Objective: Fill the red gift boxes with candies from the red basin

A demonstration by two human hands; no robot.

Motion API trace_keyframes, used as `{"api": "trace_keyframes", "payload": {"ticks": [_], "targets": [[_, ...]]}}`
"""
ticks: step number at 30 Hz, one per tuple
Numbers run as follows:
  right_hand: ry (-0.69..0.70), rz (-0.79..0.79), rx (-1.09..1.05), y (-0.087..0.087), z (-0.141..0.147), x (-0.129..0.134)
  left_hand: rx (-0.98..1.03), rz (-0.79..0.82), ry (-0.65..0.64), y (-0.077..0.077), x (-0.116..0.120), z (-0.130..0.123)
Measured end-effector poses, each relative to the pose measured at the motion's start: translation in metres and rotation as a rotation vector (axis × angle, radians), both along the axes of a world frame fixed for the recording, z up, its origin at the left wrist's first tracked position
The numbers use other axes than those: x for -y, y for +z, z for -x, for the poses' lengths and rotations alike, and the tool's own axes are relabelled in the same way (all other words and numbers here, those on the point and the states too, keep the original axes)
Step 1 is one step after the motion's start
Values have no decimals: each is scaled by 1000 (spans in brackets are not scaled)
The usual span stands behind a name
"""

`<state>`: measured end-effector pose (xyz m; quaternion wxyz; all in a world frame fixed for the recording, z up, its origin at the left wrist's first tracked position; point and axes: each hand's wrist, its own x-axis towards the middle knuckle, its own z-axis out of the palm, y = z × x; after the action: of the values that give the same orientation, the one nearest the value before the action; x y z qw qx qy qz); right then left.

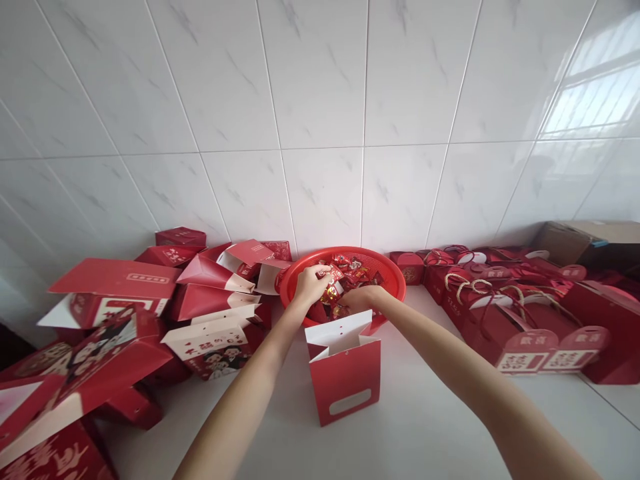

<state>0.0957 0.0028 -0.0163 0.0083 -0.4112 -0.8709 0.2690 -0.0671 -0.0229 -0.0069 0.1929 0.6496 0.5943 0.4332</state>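
Observation:
A red plastic basket (pixel 399 283) full of small shiny wrapped candies (pixel 356 265) stands against the wall. Over its left side my left hand (pixel 311 285) is closed, with a red wrapped candy (pixel 331 272) at its fingertips. My right hand (pixel 364 298) reaches down into the candies from the right; its fingers are hidden among the wrappers. Between my forearms, in front of the basket, a red paper gift box (pixel 345 383) stands upright with its top flaps up and a pale oval window on its front.
Several red gift boxes with raised flaps (pixel 213 343) crowd the left side, some tilted on others. On the right stand rows of closed red boxes (pixel 530 337) with rope handles. A brown cardboard box (pixel 590 232) is at the far right, by the tiled wall (pixel 325 193).

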Motion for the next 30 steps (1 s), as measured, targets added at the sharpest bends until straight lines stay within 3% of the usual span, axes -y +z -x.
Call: {"api": "trace_keyframes", "payload": {"ticks": [6,18,25,30], "targets": [[24,128,165,12,2,7,-8,12,-16,3,3,0],[44,230,0,28,-9,15,-40,18,-24,4,1,-1],[42,-3,-21,30,-29,35,-65,11,-49,5,-4,1],[-79,-84,35,25,-29,56,-93,4,-81,4,-5,-1]]}}
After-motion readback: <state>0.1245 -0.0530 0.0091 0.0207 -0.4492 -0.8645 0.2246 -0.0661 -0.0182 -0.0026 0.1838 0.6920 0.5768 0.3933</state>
